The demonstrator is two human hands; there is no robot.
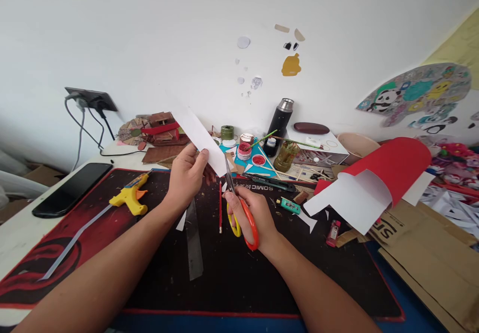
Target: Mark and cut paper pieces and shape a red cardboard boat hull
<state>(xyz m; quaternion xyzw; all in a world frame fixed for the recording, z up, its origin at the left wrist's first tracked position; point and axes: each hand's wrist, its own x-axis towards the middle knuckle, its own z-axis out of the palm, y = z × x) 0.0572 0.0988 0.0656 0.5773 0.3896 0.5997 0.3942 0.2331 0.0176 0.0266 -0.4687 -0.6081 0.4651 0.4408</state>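
My left hand (189, 176) is closed on the lower end of a white paper strip (200, 136) and holds it up over the black and red desk mat (224, 273). My right hand (251, 214) grips scissors (243, 213) with orange and yellow handles. Their blades point up and meet the strip's lower right edge. A metal ruler (193, 243) and a red pencil (220, 208) lie on the mat just below my hands.
A yellow glue gun (130, 197) and a black phone (71, 188) lie to the left. Paint pots (245, 149), a black flask (279, 123) and a brush jar (285, 156) stand at the back. Rolled red and white paper (374, 181) and cardboard (430, 253) fill the right.
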